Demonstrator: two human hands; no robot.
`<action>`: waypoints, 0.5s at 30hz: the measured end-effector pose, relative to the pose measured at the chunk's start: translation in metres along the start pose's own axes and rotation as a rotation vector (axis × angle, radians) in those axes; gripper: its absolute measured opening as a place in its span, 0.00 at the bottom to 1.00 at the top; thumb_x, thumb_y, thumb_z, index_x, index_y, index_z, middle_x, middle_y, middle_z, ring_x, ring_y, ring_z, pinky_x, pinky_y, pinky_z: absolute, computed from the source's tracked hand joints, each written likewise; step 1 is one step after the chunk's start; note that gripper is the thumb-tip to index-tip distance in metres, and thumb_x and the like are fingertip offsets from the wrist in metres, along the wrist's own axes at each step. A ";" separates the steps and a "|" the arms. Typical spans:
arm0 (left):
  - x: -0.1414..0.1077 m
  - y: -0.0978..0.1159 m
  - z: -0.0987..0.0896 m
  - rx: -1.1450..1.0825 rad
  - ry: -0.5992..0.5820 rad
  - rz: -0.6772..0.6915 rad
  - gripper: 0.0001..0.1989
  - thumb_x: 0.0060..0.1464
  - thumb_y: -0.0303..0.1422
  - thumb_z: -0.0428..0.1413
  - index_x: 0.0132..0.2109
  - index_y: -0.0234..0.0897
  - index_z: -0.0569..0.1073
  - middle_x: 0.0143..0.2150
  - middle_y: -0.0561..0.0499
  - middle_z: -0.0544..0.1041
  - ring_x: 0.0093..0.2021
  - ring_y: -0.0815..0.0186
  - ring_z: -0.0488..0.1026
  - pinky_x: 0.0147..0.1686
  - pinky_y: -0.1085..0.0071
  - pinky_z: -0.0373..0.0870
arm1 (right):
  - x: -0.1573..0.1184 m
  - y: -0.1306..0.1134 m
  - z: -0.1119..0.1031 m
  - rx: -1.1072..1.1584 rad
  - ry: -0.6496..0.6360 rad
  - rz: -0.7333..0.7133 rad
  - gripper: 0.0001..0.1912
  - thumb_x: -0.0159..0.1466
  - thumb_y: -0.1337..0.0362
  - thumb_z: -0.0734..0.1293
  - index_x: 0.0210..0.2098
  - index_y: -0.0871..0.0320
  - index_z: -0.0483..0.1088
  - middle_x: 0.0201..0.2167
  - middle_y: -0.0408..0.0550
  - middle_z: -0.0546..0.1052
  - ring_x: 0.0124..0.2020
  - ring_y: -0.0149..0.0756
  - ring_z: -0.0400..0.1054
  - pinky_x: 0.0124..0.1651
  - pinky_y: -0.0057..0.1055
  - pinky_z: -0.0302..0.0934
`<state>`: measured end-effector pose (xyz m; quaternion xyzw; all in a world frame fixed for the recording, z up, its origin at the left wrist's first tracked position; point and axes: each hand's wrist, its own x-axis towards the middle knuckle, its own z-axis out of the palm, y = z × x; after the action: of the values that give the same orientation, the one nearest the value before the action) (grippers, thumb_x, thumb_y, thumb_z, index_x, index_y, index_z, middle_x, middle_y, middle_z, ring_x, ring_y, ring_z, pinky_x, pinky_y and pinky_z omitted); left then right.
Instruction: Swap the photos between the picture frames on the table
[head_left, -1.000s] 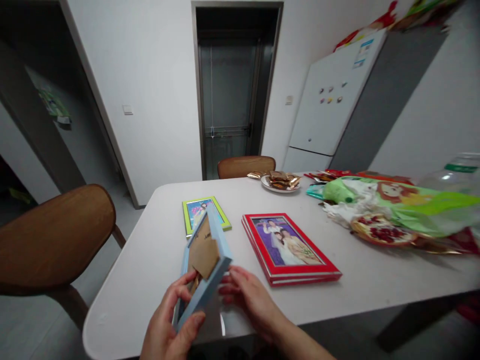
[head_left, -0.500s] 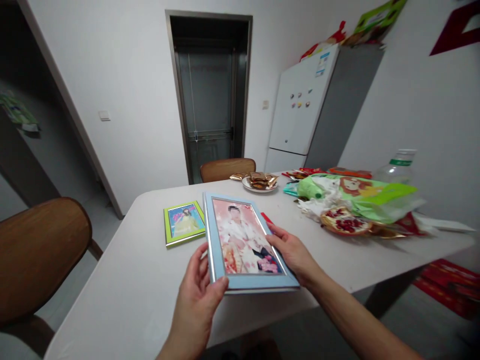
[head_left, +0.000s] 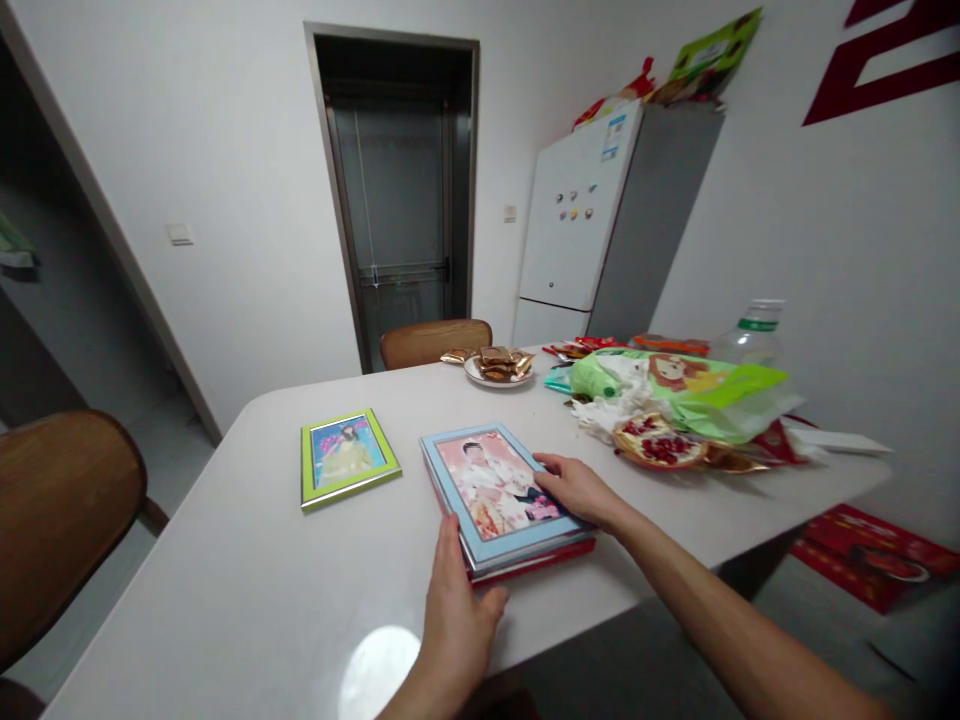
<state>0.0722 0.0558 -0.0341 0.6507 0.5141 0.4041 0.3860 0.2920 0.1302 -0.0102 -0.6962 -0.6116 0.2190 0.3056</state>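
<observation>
A light blue picture frame (head_left: 491, 548) lies on top of a red-edged frame (head_left: 536, 568) near the table's front edge. My left hand (head_left: 459, 610) rests against the lower left corner of this stack, fingers apart and thumb raised off the front. On the right side, my right hand (head_left: 574, 490) holds the blue frame, its fingers on the upper right border. To the left, a green picture frame (head_left: 349, 490) lies flat on the table, touched by neither hand.
The white table (head_left: 247, 560) carries a plate of wrapped snacks (head_left: 500, 368), a halved pomegranate (head_left: 664, 445), a green plastic bag (head_left: 697, 390) and a clear bottle (head_left: 750, 340). Wooden chairs (head_left: 67, 520) stand at the left and behind. A red box (head_left: 874, 560) lies on the floor.
The blue frame has come down from a tilted, raised position onto the red-edged frame. My left hand has loosened from its lower left corner. The view has shifted slightly right.
</observation>
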 end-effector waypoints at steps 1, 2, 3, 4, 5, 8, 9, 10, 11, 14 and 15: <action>-0.001 -0.004 0.002 0.048 -0.001 0.031 0.39 0.37 0.20 0.52 0.58 0.26 0.49 0.60 0.39 0.53 0.59 0.58 0.50 0.58 0.64 0.46 | -0.005 0.003 0.000 -0.038 -0.014 -0.006 0.26 0.53 0.61 0.60 0.50 0.65 0.63 0.47 0.54 0.69 0.45 0.40 0.65 0.48 0.31 0.56; 0.000 -0.008 0.004 0.098 0.002 0.068 0.39 0.36 0.19 0.51 0.58 0.26 0.48 0.61 0.39 0.52 0.60 0.59 0.49 0.58 0.64 0.46 | -0.009 0.007 -0.001 -0.075 -0.025 -0.021 0.27 0.53 0.60 0.60 0.51 0.66 0.62 0.48 0.54 0.68 0.47 0.40 0.64 0.49 0.31 0.55; 0.003 -0.012 0.006 0.142 0.005 0.106 0.38 0.36 0.18 0.50 0.58 0.26 0.48 0.61 0.39 0.51 0.60 0.59 0.48 0.58 0.64 0.46 | -0.013 0.010 -0.001 -0.104 -0.029 -0.041 0.28 0.54 0.59 0.59 0.52 0.66 0.60 0.50 0.55 0.67 0.48 0.40 0.62 0.51 0.31 0.54; 0.007 -0.015 0.008 0.173 0.012 0.140 0.38 0.36 0.17 0.48 0.58 0.26 0.48 0.61 0.39 0.51 0.60 0.60 0.48 0.58 0.64 0.47 | -0.015 0.014 -0.001 -0.123 -0.024 -0.060 0.28 0.55 0.59 0.58 0.53 0.66 0.59 0.51 0.55 0.65 0.50 0.40 0.61 0.52 0.32 0.53; 0.013 -0.017 0.012 0.196 0.018 0.172 0.38 0.36 0.16 0.47 0.59 0.27 0.48 0.61 0.39 0.51 0.60 0.60 0.49 0.58 0.64 0.48 | -0.014 0.016 -0.002 -0.127 -0.010 -0.073 0.28 0.55 0.59 0.58 0.53 0.66 0.59 0.51 0.55 0.65 0.50 0.40 0.60 0.53 0.32 0.52; 0.037 -0.016 0.024 0.235 0.025 0.229 0.38 0.36 0.16 0.47 0.58 0.28 0.49 0.60 0.39 0.53 0.59 0.60 0.50 0.56 0.65 0.51 | 0.001 0.020 -0.005 -0.129 0.060 -0.063 0.25 0.56 0.62 0.58 0.52 0.66 0.60 0.50 0.56 0.66 0.50 0.41 0.61 0.53 0.35 0.52; 0.044 -0.013 0.027 0.240 0.018 0.237 0.37 0.37 0.16 0.48 0.58 0.29 0.49 0.59 0.39 0.54 0.59 0.60 0.51 0.56 0.65 0.52 | 0.007 0.020 -0.007 -0.128 0.080 -0.055 0.24 0.55 0.63 0.58 0.51 0.66 0.62 0.49 0.55 0.67 0.49 0.42 0.62 0.52 0.35 0.53; 0.051 -0.010 0.027 0.242 0.003 0.241 0.37 0.37 0.17 0.48 0.58 0.29 0.50 0.59 0.39 0.55 0.59 0.59 0.52 0.56 0.64 0.53 | 0.013 0.018 -0.009 -0.126 0.099 -0.051 0.23 0.55 0.64 0.58 0.50 0.66 0.63 0.48 0.55 0.68 0.48 0.41 0.63 0.51 0.36 0.54; 0.056 -0.007 0.025 0.240 -0.020 0.243 0.36 0.38 0.19 0.49 0.58 0.28 0.50 0.59 0.38 0.56 0.58 0.59 0.53 0.55 0.63 0.53 | 0.017 0.016 -0.012 -0.122 0.119 -0.051 0.22 0.55 0.64 0.59 0.49 0.65 0.64 0.47 0.54 0.69 0.47 0.41 0.64 0.50 0.35 0.55; 0.072 -0.004 -0.004 0.259 -0.118 0.249 0.35 0.42 0.29 0.53 0.58 0.26 0.49 0.57 0.35 0.58 0.56 0.55 0.57 0.53 0.59 0.56 | 0.012 0.004 -0.018 -0.125 0.246 -0.046 0.22 0.55 0.65 0.59 0.49 0.65 0.63 0.47 0.55 0.68 0.49 0.40 0.61 0.52 0.36 0.53; 0.080 -0.007 -0.021 0.366 -0.093 0.258 0.33 0.45 0.34 0.52 0.57 0.27 0.51 0.57 0.36 0.58 0.56 0.54 0.57 0.52 0.58 0.57 | 0.005 -0.003 -0.016 -0.129 0.310 -0.048 0.23 0.56 0.65 0.58 0.50 0.66 0.61 0.50 0.56 0.66 0.52 0.40 0.58 0.54 0.36 0.50</action>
<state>0.0617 0.1373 -0.0220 0.7883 0.4728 0.3198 0.2300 0.3019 0.1323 0.0036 -0.7250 -0.5865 0.0619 0.3559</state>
